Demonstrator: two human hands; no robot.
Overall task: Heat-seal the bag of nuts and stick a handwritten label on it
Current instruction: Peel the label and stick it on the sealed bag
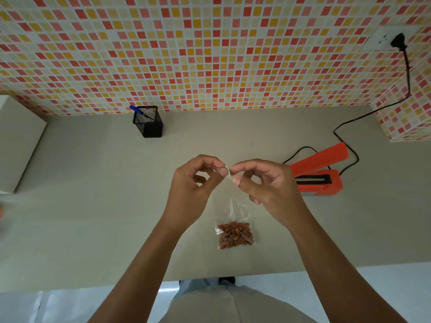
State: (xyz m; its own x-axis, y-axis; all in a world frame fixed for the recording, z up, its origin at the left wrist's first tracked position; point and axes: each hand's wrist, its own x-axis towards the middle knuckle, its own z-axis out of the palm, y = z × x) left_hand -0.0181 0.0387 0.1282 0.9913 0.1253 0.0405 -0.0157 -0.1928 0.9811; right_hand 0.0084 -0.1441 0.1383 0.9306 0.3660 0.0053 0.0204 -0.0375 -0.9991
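A small clear plastic bag of brown nuts [235, 234] hangs over the grey table, the nuts settled at its bottom. My left hand [194, 185] and my right hand [263, 183] both pinch the bag's top edge, fingertips nearly touching, holding the bag up by its mouth. An orange heat sealer [319, 173] stands to the right of my hands with its arm raised open, showing the dark sealing strip. A blue pen [137, 110] sticks out of a black mesh holder [149, 123] at the back.
The sealer's black cord [373, 113] runs across the back right of the table [93, 194] to a wall socket [386, 40]. A white box-like object [18, 141] sits at the left edge. The tiled wall rises behind.
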